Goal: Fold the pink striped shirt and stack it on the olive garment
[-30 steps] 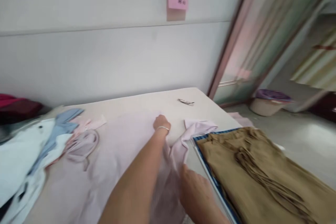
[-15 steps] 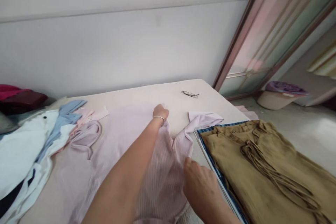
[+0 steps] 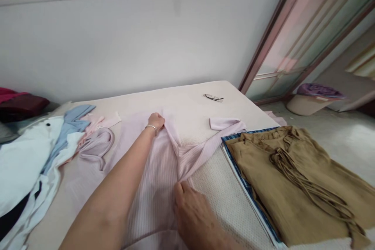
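Observation:
A pale pink ribbed shirt (image 3: 155,187) lies spread over the cream surface in front of me. My left hand (image 3: 156,121), with a bracelet at the wrist, is closed on its far right edge and lifts a fold of the fabric. Lower down, my right hand (image 3: 190,207) pinches the same shirt along its right side. One sleeve (image 3: 202,150) stretches out to the right, its cuff lying flat near the folded trousers. The other sleeve (image 3: 96,144) is bunched on the left side.
Folded brown garment with a drawstring (image 3: 278,179) sits on a blue-edged pile at right. Glasses (image 3: 213,97) rest near the back edge. White (image 3: 29,156) and blue (image 3: 74,119) clothes are heaped at left. A bin (image 3: 310,101) stands on the floor beyond.
Both hands have moved left, drawing the shirt's right side inward over itself. More of the cream surface shows beside the brown garment. The view has tilted down slightly.

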Tool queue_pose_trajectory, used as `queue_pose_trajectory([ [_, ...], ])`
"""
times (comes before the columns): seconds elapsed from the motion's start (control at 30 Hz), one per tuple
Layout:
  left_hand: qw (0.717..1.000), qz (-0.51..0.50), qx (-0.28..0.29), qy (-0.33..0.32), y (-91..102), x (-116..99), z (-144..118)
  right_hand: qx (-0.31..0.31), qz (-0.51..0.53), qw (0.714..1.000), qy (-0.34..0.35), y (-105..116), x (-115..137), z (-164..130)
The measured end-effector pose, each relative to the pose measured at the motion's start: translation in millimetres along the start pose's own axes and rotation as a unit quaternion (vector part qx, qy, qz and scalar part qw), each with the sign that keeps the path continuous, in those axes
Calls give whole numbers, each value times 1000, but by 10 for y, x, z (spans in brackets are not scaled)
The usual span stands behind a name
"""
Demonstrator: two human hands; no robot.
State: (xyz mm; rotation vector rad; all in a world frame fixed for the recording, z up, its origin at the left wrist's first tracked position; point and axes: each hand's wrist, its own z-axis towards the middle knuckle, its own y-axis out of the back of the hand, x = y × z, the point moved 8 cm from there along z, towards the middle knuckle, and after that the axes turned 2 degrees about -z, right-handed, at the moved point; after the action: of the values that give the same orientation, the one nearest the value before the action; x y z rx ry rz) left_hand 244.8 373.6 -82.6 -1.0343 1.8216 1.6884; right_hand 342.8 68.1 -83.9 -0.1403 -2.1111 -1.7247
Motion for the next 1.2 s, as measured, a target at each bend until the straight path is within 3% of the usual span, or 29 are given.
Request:
queue_pose_trajectory([
  [0.07, 997, 53, -15, -50, -1, -146, -111, -1, -3, 1000, -15, -66, 1, 11],
  [0.13, 990, 92, -4, -110, -160, -386, -276, -4, -12, 1000, -24, -106, 11, 20],
  [0.2, 978, 110, 46, -171, -494, -679, -496, -13, -23, 999, -24, -122, 34, 31],
  [0.33, 944, 111, 164, -264, -1353, -1213, -966, -12, -14, 1000, -5, -187, 43, 41],
  [0.47, 931, 103, 227, -267, -1954, -1417, -1141, -55, 16, 997, 59, -216, 25, -3],
  [0.53, 933, 92, 240, -251, -2068, -1446, -1132, -73, 27, 994, 78, -223, 16, -18],
  [0.6, 937, 66, 246, -240, -2041, -1499, -1114, -78, 32, 994, 75, -220, 17, -8],
  [0.67, 939, 21, 250, -237, -1854, -1589, -1100, -67, 24, 997, 40, -201, 7, 20],
  [0.73, 938, -41, 246, -240, -1489, -1681, -1070, -41, 6, 999, 7, -174, 10, 34],
  [0.83, 933, -142, 215, -251, -632, -1700, -954, -30, -29, 999, 5, -91, 54, 2],
  [0.9, 913, -282, 149, -253, 120, -1557, -812, -41, -48, 998, 25, -50, 91, -39],
  [0.97, 887, -382, 95, -241, 789, -1250, -670, -47, -63, 996, 35, -50, 105, -76],
  [1.03, 890, -405, 37, -209, 1304, -824, -537, -42, -74, 996, 39, -74, 111, -98],
  [1.1, 902, -396, -9, -171, 1662, -374, -435, -28, -80, 996, 36, -94, 108, -104],
  [1.2, 913, -386, -61, -119, 1997, 227, -328, 3, -77, 997, 24, -105, 80, -95],
])
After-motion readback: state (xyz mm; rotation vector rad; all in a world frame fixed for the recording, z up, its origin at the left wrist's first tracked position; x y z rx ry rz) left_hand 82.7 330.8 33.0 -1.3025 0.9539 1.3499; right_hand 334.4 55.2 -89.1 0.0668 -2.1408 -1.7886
